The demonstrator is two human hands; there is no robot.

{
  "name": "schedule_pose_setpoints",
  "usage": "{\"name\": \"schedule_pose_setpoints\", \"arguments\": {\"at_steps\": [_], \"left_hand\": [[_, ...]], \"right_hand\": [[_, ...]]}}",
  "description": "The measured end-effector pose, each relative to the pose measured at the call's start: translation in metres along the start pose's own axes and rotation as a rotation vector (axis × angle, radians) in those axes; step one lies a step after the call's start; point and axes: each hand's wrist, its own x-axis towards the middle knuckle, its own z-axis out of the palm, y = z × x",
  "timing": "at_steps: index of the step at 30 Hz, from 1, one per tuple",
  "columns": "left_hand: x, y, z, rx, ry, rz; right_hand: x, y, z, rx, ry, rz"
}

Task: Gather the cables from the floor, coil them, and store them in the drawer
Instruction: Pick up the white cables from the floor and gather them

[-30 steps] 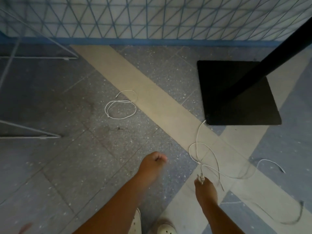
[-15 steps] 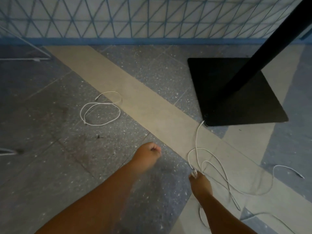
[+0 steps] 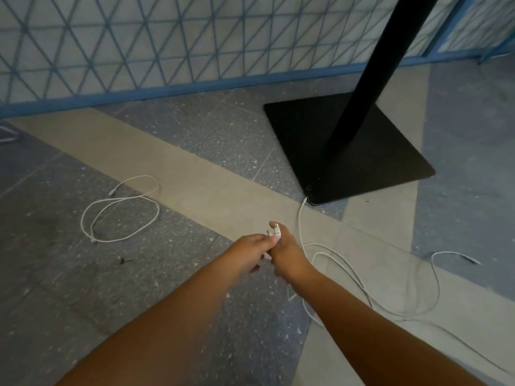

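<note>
My right hand (image 3: pixel 287 253) grips the plug ends (image 3: pixel 276 232) of a long white cable (image 3: pixel 376 302), which trails in loose loops over the floor to the right. One strand of it runs up to the corner of the black stand base. My left hand (image 3: pixel 252 249) has come against the right one and pinches the same cable ends. A second white cable (image 3: pixel 119 213) lies in a loose coil on the floor to the left, apart from both hands. No drawer is in view.
A black square stand base (image 3: pixel 348 151) with a slanted black post (image 3: pixel 370 65) stands on the floor ahead right. A blue lattice fence (image 3: pixel 167 45) closes off the far side. A thin metal frame foot (image 3: pixel 8 135) shows at the far left.
My right hand has lifted the cable ends off the floor. My left hand moved right and joined it on the plugs. The view has shifted right and closer.
</note>
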Motion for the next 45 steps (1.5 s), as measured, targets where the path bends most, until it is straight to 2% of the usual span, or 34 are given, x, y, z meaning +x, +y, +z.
{"name": "schedule_pose_setpoints", "arguments": {"at_steps": [7,9,11,15,17,20,22,25,27,31,35,38,43,45], "left_hand": [[0.013,0.009,0.004,-0.196,0.043,0.008],[0.018,0.003,0.009,-0.193,0.093,0.018],[0.02,0.004,0.009,-0.286,0.153,0.055],[0.022,0.008,-0.013,-0.507,0.234,0.037],[0.024,0.003,-0.029,-0.486,0.28,0.005],[0.027,-0.006,-0.048,-0.436,0.304,-0.03],[0.028,-0.01,-0.053,-0.409,0.308,-0.031],[0.03,-0.014,-0.053,-0.388,0.369,-0.009],[0.03,-0.016,-0.053,-0.404,0.423,0.001],[0.031,-0.018,-0.053,-0.422,0.463,0.031],[0.032,-0.016,-0.05,-0.446,0.457,0.058],[0.032,-0.016,-0.051,-0.416,0.461,0.066],[0.033,-0.018,-0.051,-0.338,0.449,0.073],[0.033,-0.014,-0.047,-0.303,0.413,0.088]], "right_hand": [[0.01,-0.006,-0.002,0.049,-0.122,-0.076],[0.006,-0.004,-0.004,0.078,-0.179,-0.113],[0.006,0.0,-0.012,0.115,-0.195,-0.14],[0.012,0.021,-0.049,0.245,0.061,0.013],[0.015,0.039,-0.067,0.152,0.19,0.065],[0.016,0.071,-0.078,0.037,0.247,0.174],[0.017,0.094,-0.077,-0.102,0.202,0.226],[0.016,0.117,-0.072,-0.487,0.008,0.237],[0.014,0.127,-0.066,-0.671,-0.056,0.24],[0.011,0.142,-0.059,-0.935,-0.127,0.178],[0.009,0.153,-0.055,-1.053,-0.125,0.163],[0.01,0.145,-0.051,-0.963,-0.124,0.152],[0.013,0.096,-0.058,-0.409,0.077,0.065],[0.013,0.067,-0.061,-0.226,0.077,-0.005]]}}
